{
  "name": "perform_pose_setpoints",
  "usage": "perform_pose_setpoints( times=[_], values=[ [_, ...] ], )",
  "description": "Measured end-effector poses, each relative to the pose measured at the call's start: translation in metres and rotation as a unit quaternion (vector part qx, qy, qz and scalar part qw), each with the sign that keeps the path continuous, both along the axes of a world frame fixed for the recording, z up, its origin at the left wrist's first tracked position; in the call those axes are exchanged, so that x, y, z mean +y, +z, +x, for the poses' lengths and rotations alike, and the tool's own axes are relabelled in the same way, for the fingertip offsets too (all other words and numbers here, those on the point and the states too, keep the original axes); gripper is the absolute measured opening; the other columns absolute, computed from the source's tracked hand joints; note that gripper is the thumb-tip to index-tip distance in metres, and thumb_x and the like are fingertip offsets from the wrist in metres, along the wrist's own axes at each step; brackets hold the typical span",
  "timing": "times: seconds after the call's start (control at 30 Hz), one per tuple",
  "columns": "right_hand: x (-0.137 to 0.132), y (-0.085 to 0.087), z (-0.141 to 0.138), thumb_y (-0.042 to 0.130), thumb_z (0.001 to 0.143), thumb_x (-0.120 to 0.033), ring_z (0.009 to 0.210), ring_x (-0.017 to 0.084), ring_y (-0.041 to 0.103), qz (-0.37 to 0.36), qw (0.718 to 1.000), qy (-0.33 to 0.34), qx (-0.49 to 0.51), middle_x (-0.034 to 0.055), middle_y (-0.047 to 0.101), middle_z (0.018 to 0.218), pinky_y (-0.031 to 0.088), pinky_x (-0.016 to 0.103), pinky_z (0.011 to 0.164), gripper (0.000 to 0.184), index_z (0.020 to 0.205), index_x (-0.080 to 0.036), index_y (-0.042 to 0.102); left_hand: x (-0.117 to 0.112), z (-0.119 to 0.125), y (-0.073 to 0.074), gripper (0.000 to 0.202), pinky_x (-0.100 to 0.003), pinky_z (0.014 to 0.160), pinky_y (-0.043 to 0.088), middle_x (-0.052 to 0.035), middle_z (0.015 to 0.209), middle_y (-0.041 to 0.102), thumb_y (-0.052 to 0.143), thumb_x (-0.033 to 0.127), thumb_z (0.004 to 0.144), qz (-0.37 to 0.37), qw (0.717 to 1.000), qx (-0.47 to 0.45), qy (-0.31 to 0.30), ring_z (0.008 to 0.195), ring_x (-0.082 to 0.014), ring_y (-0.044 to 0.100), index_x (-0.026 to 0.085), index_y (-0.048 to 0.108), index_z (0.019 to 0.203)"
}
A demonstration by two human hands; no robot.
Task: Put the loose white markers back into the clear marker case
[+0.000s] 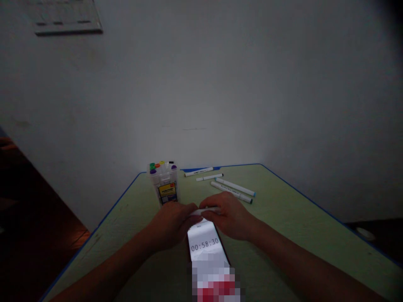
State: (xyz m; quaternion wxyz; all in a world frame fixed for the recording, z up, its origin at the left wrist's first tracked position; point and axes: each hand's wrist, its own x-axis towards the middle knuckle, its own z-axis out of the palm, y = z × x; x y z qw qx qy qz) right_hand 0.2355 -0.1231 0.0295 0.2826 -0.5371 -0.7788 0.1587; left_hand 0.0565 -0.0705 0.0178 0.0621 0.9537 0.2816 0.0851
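Note:
A white marker (205, 211) lies crosswise between my two hands, above the top end of a lit phone. My left hand (171, 222) pinches its left end, and my right hand (231, 214) grips its right end with thumb and fingers. The fingers hide both ends, so I cannot tell whether a cap is on. Below them, the phone (208, 243) shows 00:58:30 on a white screen, its lower part pixelated. Just beyond my left hand stands a clear plastic marker case (163, 178) with coloured caps showing at its top and a yellow and black label.
Several loose white markers lie beyond my hands, among them a teal-tipped one (236, 187) and a thicker one (231, 192). The pale green table (283, 218) has a blue edge and meets a grey wall (201, 84). Dark floor shows at the left.

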Motion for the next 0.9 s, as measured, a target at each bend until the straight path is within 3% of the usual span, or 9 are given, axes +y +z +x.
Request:
perform_pose_setpoints(
  times=[0.27,0.5,0.9],
  values=[
    [-0.001,0.003,0.000,0.054,0.076,-0.018,0.067,0.014,0.057,-0.019,1.000,0.011,0.021,0.0040,0.068,0.073,0.037,0.023,0.060,0.017,0.084,-0.016,0.070,0.001,-0.001,0.002,0.031,-0.024,0.054,0.033,-0.0057,0.072,0.066,0.035,0.034,0.093,0.003,1.000,0.002,-0.005,0.063,-0.0167,0.059,0.016,0.059,0.089],
    [-0.001,0.004,0.004,0.052,0.076,-0.016,0.055,0.009,0.045,-0.109,0.986,0.050,0.115,0.0001,0.057,0.062,0.033,0.022,0.051,0.017,0.081,-0.012,0.068,0.000,-0.005,0.009,0.037,-0.025,0.052,0.030,-0.0051,0.066,0.063,0.034,0.041,0.093,0.054,0.998,0.018,-0.033,0.060,-0.0170,0.058,0.016,0.060,0.086],
    [0.000,-0.002,-0.003,0.054,0.075,-0.017,0.053,0.008,0.042,-0.092,0.988,0.034,0.121,-0.0018,0.052,0.057,0.029,0.022,0.050,0.013,0.072,-0.012,0.065,-0.001,-0.001,0.005,0.036,-0.026,0.053,0.030,-0.0066,0.072,0.067,0.034,0.041,0.093,0.032,0.998,0.055,-0.012,0.065,-0.0196,0.062,0.017,0.060,0.089]
  ],
)
